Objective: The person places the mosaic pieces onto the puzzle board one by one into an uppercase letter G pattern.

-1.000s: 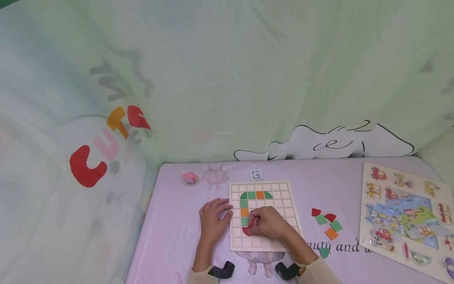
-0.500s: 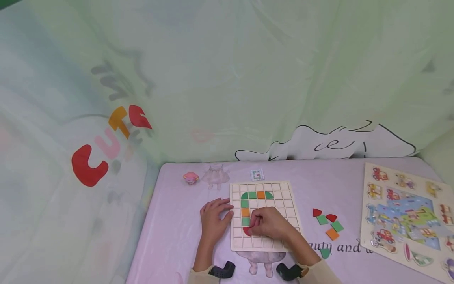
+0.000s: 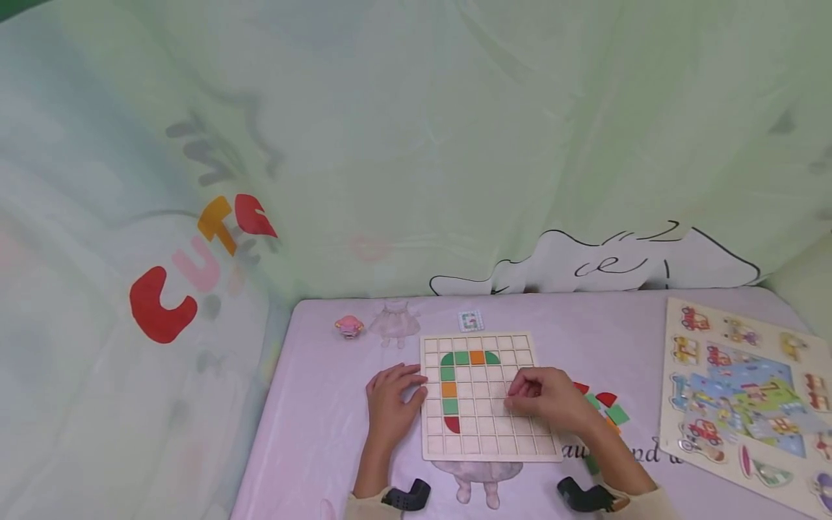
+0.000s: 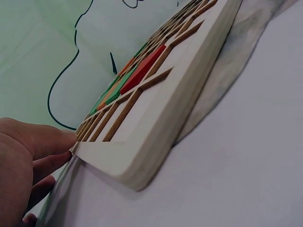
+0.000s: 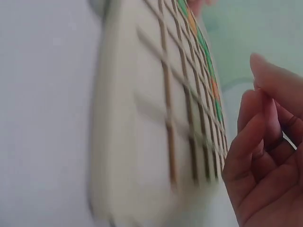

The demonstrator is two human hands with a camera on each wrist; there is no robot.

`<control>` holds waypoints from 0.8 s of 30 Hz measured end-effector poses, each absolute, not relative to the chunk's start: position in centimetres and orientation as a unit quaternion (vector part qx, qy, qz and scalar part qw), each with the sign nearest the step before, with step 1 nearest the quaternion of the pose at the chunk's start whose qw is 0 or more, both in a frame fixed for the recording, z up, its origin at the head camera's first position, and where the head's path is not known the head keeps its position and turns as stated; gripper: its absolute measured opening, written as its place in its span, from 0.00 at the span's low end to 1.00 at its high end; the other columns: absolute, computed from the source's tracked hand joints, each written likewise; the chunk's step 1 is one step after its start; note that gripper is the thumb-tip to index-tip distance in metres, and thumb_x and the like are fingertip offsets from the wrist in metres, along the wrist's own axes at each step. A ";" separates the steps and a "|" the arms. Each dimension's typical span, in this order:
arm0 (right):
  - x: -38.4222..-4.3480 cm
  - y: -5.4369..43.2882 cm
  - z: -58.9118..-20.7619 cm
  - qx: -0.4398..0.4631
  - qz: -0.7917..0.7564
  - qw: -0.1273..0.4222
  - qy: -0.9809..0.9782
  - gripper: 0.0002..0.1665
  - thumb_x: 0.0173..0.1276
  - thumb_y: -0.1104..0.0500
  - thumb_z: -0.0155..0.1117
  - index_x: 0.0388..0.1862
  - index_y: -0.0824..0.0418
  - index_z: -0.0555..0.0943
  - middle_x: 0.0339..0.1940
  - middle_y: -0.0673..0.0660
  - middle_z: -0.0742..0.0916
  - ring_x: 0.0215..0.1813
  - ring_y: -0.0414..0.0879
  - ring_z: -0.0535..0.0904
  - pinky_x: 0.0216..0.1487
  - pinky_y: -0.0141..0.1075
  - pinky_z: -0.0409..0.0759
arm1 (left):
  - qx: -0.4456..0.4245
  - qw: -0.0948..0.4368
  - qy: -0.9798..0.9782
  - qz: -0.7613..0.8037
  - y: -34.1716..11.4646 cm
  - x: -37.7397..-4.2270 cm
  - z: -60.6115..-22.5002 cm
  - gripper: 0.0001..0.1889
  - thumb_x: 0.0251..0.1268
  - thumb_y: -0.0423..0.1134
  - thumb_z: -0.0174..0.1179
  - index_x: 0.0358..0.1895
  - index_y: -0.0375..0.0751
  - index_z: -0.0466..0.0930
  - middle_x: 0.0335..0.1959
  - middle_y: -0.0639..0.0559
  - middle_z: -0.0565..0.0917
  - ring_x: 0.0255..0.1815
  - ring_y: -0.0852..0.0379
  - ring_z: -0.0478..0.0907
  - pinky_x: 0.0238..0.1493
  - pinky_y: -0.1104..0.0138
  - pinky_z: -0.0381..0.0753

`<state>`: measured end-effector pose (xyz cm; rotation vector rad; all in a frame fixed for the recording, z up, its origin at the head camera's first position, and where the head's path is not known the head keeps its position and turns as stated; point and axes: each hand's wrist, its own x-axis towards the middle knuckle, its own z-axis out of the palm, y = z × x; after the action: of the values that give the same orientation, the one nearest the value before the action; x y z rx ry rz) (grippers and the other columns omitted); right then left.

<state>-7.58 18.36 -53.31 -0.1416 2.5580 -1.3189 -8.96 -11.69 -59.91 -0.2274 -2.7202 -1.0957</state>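
Note:
My left hand [image 3: 393, 401] lies at the left edge of a pale wooden grid board [image 3: 507, 444], its fingertips at the rim; the left wrist view shows fingers [image 4: 52, 142] against that edge. Over the board's right side is my right hand [image 3: 549, 397], its fingers loosely curled with nothing visible between them. Green and orange tiles run along the top and down the left side of the grid, among them an orange square [image 3: 448, 390]. A red quarter-round tile [image 3: 453, 425] sits at the lower end of this line.
Loose red, green and orange tiles, including a red one [image 3: 607, 399], lie right of the board, partly behind the right arm. A small pattern card [image 3: 471, 321] and a pink toy [image 3: 349, 326] stand behind it. A picture puzzle board [image 3: 676, 375] lies far right.
My right hand has left the red quarter-round tile and moved right across the board, uncovering that tile and the lower grid. The left hand has stayed in place.

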 end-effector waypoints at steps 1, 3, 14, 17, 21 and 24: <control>-7.5 19.1 -53.1 -0.045 -0.446 0.120 0.886 0.09 0.60 0.54 0.78 0.31 0.53 0.84 0.26 0.50 0.81 0.32 0.43 0.74 0.32 0.30 0.73 | -0.077 0.100 -0.920 -0.371 -11.7 -9.0 -59.9 0.08 0.64 0.42 0.69 0.44 0.56 0.90 0.58 0.61 0.87 0.70 0.51 0.74 0.71 0.42 0.57; -7.5 20.6 -52.8 -0.031 -0.429 0.102 0.897 0.08 0.60 0.54 0.78 0.31 0.53 0.84 0.26 0.50 0.81 0.32 0.43 0.74 0.32 0.30 0.72 | -0.076 0.099 -0.920 -0.372 -11.7 -9.0 -59.9 0.08 0.64 0.42 0.69 0.44 0.56 0.90 0.58 0.61 0.87 0.70 0.51 0.74 0.71 0.42 0.57; -7.0 27.7 -53.0 0.018 -0.329 0.057 0.943 0.19 0.64 0.45 0.74 0.45 0.57 0.86 0.39 0.54 0.87 0.41 0.48 0.79 0.34 0.31 0.79 | -0.076 0.100 -0.917 -0.378 -11.7 -8.9 -59.9 0.07 0.64 0.41 0.68 0.44 0.56 0.90 0.58 0.60 0.87 0.70 0.51 0.74 0.71 0.42 0.57; -7.0 29.0 -52.9 0.029 -0.313 0.073 0.947 0.24 0.63 0.42 0.74 0.48 0.58 0.85 0.47 0.61 0.87 0.46 0.54 0.79 0.41 0.42 0.84 | -0.076 0.101 -0.917 -0.379 -11.7 -8.9 -59.9 0.07 0.64 0.41 0.68 0.44 0.56 0.90 0.58 0.60 0.87 0.70 0.51 0.74 0.71 0.42 0.57; -6.9 30.2 -53.2 0.017 -0.300 0.100 0.949 0.22 0.59 0.45 0.77 0.46 0.55 0.86 0.54 0.66 0.86 0.54 0.62 0.77 0.54 0.62 0.80 | -0.075 0.097 -0.916 -0.381 -11.7 -8.8 -59.8 0.07 0.64 0.41 0.68 0.44 0.55 0.90 0.58 0.60 0.87 0.70 0.51 0.74 0.71 0.42 0.57; -6.9 30.8 -53.6 -0.006 -0.299 0.115 0.947 0.19 0.55 0.47 0.80 0.43 0.52 0.87 0.56 0.66 0.85 0.58 0.64 0.76 0.58 0.68 0.74 | -0.074 0.095 -0.916 -0.383 -11.7 -8.8 -59.7 0.07 0.64 0.41 0.68 0.44 0.55 0.90 0.58 0.60 0.87 0.70 0.51 0.74 0.71 0.42 0.56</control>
<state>-6.87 30.76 -53.61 -0.0186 2.7767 -0.8764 -8.80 -11.65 -59.70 -0.2198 -2.7150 -1.1362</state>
